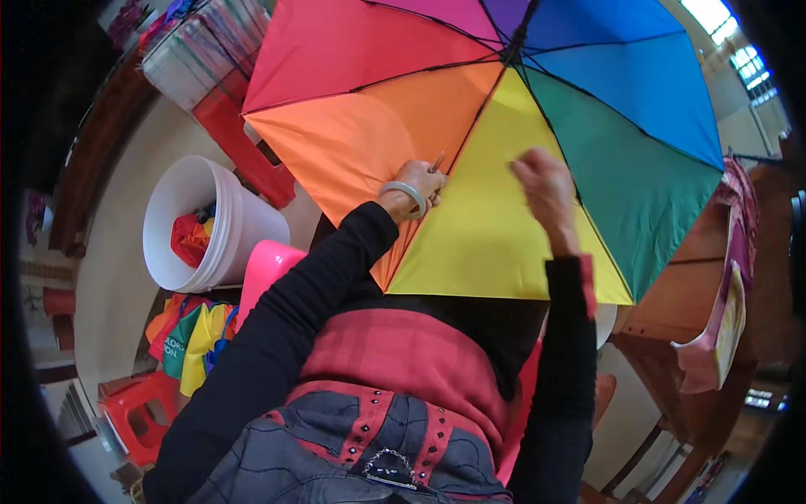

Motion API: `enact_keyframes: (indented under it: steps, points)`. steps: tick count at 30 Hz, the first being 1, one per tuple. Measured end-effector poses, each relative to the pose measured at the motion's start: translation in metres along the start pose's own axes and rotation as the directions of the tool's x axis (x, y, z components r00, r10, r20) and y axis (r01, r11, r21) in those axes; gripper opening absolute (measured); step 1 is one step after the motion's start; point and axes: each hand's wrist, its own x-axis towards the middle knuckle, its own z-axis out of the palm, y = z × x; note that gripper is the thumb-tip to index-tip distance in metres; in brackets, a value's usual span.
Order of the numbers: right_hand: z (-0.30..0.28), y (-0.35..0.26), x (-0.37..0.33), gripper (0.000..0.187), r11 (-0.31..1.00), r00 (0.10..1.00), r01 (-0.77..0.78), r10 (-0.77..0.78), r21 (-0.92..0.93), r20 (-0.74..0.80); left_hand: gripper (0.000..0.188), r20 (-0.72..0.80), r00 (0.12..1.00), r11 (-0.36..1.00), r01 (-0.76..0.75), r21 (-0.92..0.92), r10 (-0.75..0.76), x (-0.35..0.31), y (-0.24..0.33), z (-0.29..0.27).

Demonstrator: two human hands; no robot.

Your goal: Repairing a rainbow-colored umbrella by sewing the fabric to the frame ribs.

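Note:
An open umbrella (504, 210) with rainbow-coloured panels lies inside-up over my lap, its black ribs (561, 134) meeting at a dark hub (514, 52). At the seam between the orange and yellow panels, my left hand (416, 189) is closed on the umbrella's rib and cloth. A thin pointed thing (438, 160) sticks up from its fingers, too small to name. A pale bangle (405, 195) circles that wrist. Raised over the yellow panel, my right hand (544, 193) has its fingers pressed together; motion smears it, and anything pinched there cannot be made out.
To the left stands a white bucket (239, 227) with colourful cloth inside. Below it are folded multicoloured umbrellas (197, 336) and a red plastic stool (138, 412). A clear bin (206, 50) rests on a red stool (243, 139) behind. Wooden furniture (714, 294) with draped cloth (726, 311) stands at right.

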Motion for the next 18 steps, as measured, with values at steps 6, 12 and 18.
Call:
enact_keyframes:
  steps: [6,12,18]
  points:
    - [0.086,0.035,-0.006,0.012,0.999,0.999,-0.006,0.008,-0.053,0.033,0.015,-0.089,0.993,0.986,0.057,-0.158,-0.072,0.007,-0.003,0.005]
    - [0.107,0.034,-0.001,0.011,0.934,0.988,-0.081,0.029,-0.348,-0.15,0.018,-0.083,0.993,0.996,0.081,-0.048,-0.084,0.004,-0.001,0.004]
    - [0.113,0.021,-0.006,0.01,0.914,0.995,-0.099,0.091,-0.393,-0.04,0.019,-0.102,0.994,1.0,0.026,0.005,-0.025,0.003,-0.003,0.003]
